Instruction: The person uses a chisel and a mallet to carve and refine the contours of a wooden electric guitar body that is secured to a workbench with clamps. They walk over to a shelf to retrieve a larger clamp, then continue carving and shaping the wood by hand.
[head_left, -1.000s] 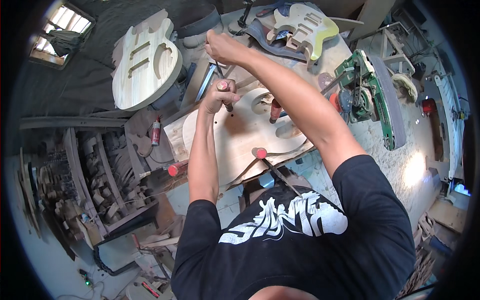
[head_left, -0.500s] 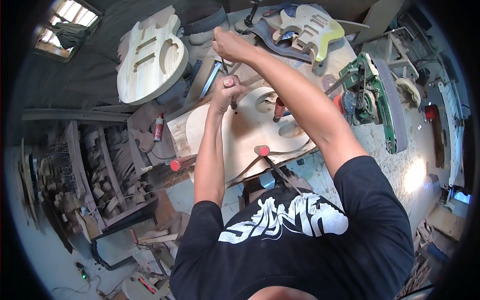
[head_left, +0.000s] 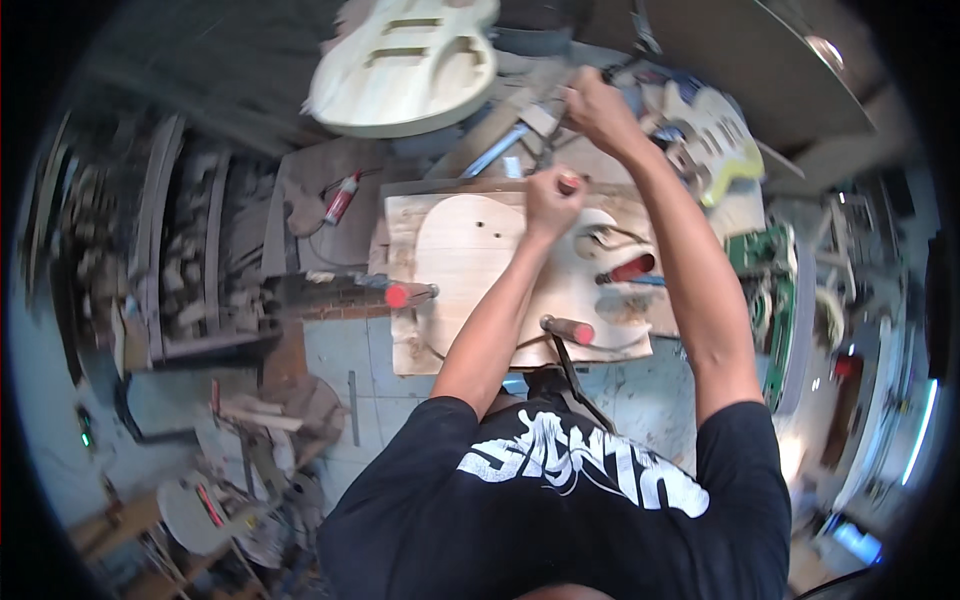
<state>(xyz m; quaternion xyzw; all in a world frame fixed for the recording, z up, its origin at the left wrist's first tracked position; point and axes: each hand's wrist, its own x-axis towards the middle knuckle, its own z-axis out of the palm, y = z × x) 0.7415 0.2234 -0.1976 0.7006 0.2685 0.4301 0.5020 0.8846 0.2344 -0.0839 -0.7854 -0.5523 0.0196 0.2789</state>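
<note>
A pale guitar-body shape (head_left: 460, 265) with cutouts and two small holes lies on a rough-edged wooden board (head_left: 403, 345). At its far edge, my left hand (head_left: 553, 205) is closed around the red-ended handle of a bar clamp. My right hand (head_left: 600, 108) grips the same clamp's dark bar farther back; its far end is blurred. Three other clamps with red handles sit around the work: one at the left edge (head_left: 410, 294), one at the near edge (head_left: 568, 331), and one by the right cutout (head_left: 632, 268).
Another pale guitar body (head_left: 420, 85) stands at the back left, and a pale, yellow-edged one (head_left: 715, 140) lies at the back right. A green belt sander (head_left: 770, 310) stands right. A red bottle (head_left: 343, 198) lies left, near shelves of wood pieces (head_left: 190, 270).
The view has turned and shifted. Both hands have moved right along the board's far edge with the clamp, away from the two small holes. Both still grip it.
</note>
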